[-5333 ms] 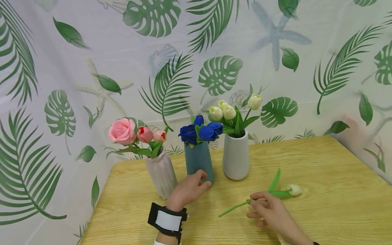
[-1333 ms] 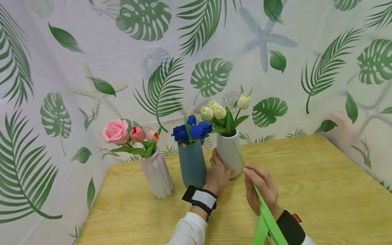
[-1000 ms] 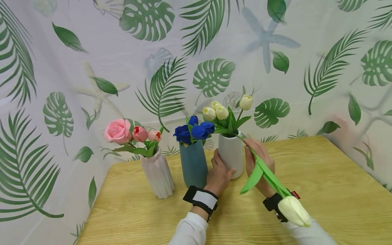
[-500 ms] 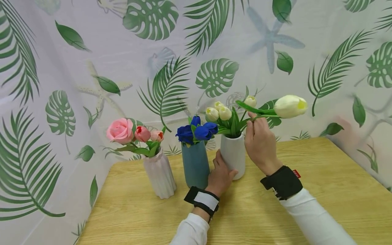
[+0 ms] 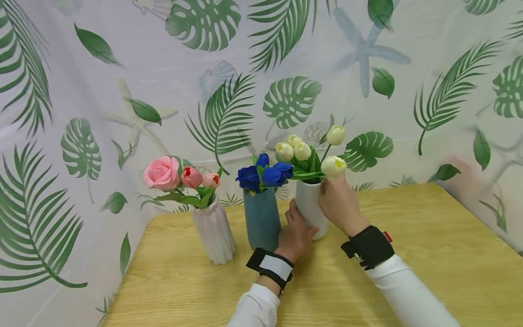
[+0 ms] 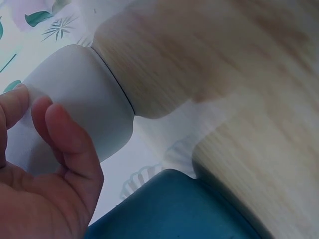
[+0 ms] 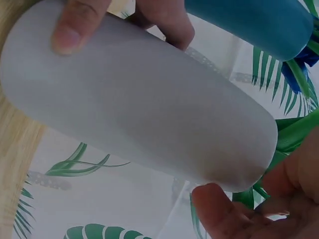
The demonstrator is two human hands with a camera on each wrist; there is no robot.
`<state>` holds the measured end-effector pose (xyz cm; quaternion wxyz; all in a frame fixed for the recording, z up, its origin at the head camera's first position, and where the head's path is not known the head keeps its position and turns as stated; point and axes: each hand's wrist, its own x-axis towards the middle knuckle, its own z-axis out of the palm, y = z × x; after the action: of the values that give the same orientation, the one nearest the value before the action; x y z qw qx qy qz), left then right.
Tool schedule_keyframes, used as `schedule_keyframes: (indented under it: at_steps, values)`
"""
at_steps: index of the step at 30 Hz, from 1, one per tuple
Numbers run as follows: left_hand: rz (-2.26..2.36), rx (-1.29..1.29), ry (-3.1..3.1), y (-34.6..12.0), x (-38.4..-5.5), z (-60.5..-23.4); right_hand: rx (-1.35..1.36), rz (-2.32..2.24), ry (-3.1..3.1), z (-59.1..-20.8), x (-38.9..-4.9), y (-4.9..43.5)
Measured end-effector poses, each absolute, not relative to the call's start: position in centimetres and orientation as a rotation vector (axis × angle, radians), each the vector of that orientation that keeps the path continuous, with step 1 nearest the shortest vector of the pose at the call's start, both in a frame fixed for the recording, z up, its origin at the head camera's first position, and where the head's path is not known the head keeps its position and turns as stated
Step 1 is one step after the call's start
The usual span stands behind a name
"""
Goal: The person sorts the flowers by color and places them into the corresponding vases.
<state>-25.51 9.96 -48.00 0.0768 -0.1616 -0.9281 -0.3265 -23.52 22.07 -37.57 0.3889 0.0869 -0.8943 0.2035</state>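
Note:
My left hand (image 5: 296,237) grips the lower left side of a white vase (image 5: 310,206), with the thumb (image 7: 75,30) across its front. White tulips (image 5: 302,151) with green leaves stand in that vase. My right hand (image 5: 341,202) is at the vase's right rim, its fingers curled at the stem of another white tulip (image 5: 333,166). That bloom leans out over the hand, lower than the others; its stem is mostly hidden. In the right wrist view, the right fingers (image 7: 219,206) are close against the rim.
Just left of the white vase stands a blue-grey vase (image 5: 262,222) with blue flowers (image 5: 263,175). Further left is a ribbed pale pink vase (image 5: 214,229) holding pink flowers (image 5: 163,173). All are on a wooden table (image 5: 408,254) before a leaf-patterned backdrop (image 5: 286,45).
My right hand lifted a tulip from the table, carried it to the white vase and lowered it at the rim. My left hand moved from the blue-grey vase to the white one.

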Motion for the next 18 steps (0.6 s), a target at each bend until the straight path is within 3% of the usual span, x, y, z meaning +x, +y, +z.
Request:
schedule_keyframes:
  at_steps: [18]
  values:
    - [-1.033,-0.452,-2.783,10.1,-25.5,-47.9,0.183,0.777,-2.119,-42.8,-21.1,21.9]
